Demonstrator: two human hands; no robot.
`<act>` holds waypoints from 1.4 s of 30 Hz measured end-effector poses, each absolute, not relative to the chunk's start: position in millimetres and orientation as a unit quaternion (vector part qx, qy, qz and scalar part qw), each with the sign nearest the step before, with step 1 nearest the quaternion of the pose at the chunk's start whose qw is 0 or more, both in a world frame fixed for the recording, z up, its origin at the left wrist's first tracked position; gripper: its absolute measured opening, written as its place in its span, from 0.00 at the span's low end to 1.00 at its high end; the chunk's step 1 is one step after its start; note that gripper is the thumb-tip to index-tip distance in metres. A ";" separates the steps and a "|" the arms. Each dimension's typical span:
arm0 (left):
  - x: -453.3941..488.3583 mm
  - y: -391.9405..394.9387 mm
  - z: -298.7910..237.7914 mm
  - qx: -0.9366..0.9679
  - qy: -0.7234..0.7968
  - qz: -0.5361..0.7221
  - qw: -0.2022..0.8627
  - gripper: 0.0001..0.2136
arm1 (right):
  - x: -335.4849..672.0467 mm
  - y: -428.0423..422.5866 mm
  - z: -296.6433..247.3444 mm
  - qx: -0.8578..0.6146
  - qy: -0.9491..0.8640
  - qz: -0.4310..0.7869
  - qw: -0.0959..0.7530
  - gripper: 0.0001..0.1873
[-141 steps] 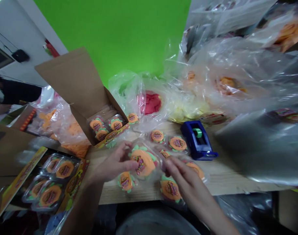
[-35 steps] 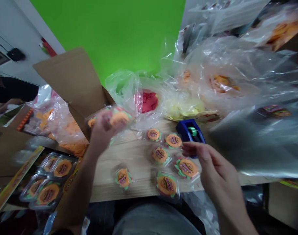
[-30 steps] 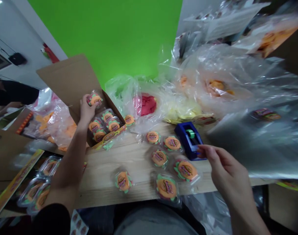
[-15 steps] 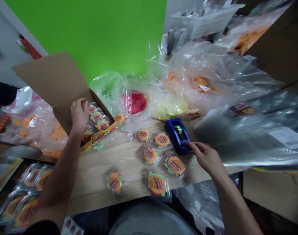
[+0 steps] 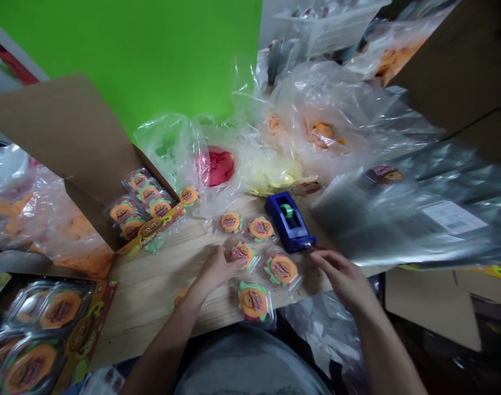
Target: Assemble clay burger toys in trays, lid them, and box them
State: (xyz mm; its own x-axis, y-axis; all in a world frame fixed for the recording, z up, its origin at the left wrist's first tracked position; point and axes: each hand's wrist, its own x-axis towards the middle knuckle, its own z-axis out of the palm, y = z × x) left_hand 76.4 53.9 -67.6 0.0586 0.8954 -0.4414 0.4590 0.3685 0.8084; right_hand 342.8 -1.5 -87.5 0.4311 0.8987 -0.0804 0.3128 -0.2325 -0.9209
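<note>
My left hand [image 5: 220, 270] has its thumb and fingers on the edge of a clear plastic burger pack [image 5: 246, 254] on the wooden table. Several similar packs, with orange round labels and green rims, lie around it, among them one burger pack [image 5: 282, 270] to its right and another burger pack [image 5: 253, 303] near the front edge. My right hand [image 5: 336, 271] is pinched just off the cutter end of a blue tape dispenser [image 5: 290, 224] with a green roll. Whatever its fingertips hold is too small to make out.
An open cardboard display box [image 5: 149, 229] with several packs stands at left. Another filled display box [image 5: 79, 334] is at lower left. Plastic bags with red pieces [image 5: 221, 167] and orange pieces [image 5: 321, 134] line the back. Silvery plastic bags [image 5: 382, 219] cover the right side.
My left hand has left the display box and moved right to a burger pack on the table. My right hand has come slightly away from the dispenser's cutter end. The view has shifted.
</note>
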 end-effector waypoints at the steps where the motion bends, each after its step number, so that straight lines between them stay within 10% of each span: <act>1: 76.1 53.7 -70.1 0.503 0.649 0.228 0.524 0.18 | 342.2 -0.1 -92.8 -0.721 -0.418 0.326 0.445 0.20; 14: 61.2 38.4 18.8 0.242 0.469 0.380 0.760 0.23 | 297.5 -27.8 -18.5 -0.610 -0.452 0.396 0.517 0.15; 30: 89.3 12.8 63.6 0.339 0.467 0.536 0.616 0.28 | 216.3 -7.8 46.8 -0.555 -0.546 0.343 0.526 0.11; 42: 69.0 17.5 54.2 0.320 0.426 0.449 0.717 0.21 | 224.4 -6.3 34.1 -0.515 -0.671 0.355 0.400 0.10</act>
State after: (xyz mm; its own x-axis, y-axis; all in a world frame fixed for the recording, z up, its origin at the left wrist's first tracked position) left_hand 69.0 17.5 54.2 0.2331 0.9170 -0.3237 -0.3717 0.3916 0.8417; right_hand 224.4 -6.3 34.1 -0.1509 0.9736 0.1710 0.4067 0.2188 -0.8870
